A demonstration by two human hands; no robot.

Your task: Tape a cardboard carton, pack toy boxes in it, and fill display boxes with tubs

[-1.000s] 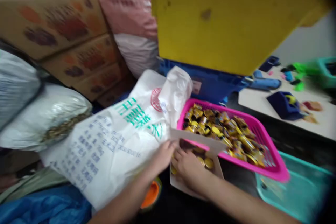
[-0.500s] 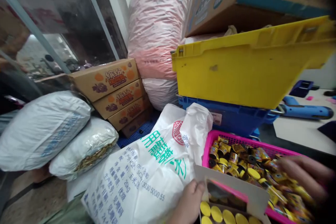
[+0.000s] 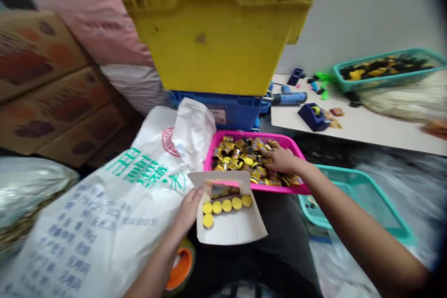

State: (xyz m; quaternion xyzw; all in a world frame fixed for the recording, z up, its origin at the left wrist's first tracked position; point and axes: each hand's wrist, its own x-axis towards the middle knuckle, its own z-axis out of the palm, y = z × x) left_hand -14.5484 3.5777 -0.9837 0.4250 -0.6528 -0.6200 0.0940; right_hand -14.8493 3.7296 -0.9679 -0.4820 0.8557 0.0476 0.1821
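Note:
My left hand point(image 3: 190, 206) grips the left edge of a white open-topped cardboard box point(image 3: 234, 232). A row of small containers with round yellow caps point(image 3: 226, 205) stands along its far side, and one more stands in front at the left. Beyond the box sits a pink plastic basket point(image 3: 265, 188), heaped with small yellow-and-dark containers point(image 3: 248, 160). Over the right part of that heap reaches my right hand point(image 3: 283, 160), its fingers stretched out and touching the containers. Blur and the heap partly hide the fingertips.
A large white printed sack point(image 3: 115, 205) lies at the left, near stacked cartons point(image 3: 70, 93). Behind the basket, a yellow crate point(image 3: 220, 37) rests on a blue crate point(image 3: 230, 114). At the right are a teal basket point(image 3: 352, 181) and a white table point(image 3: 370, 130). An orange-cored tape roll point(image 3: 181, 267) lies below.
The view has swung right and down, bringing the teal baskets and table into sight. My right hand has come down among the containers in the pink basket. My left hand still holds the box.

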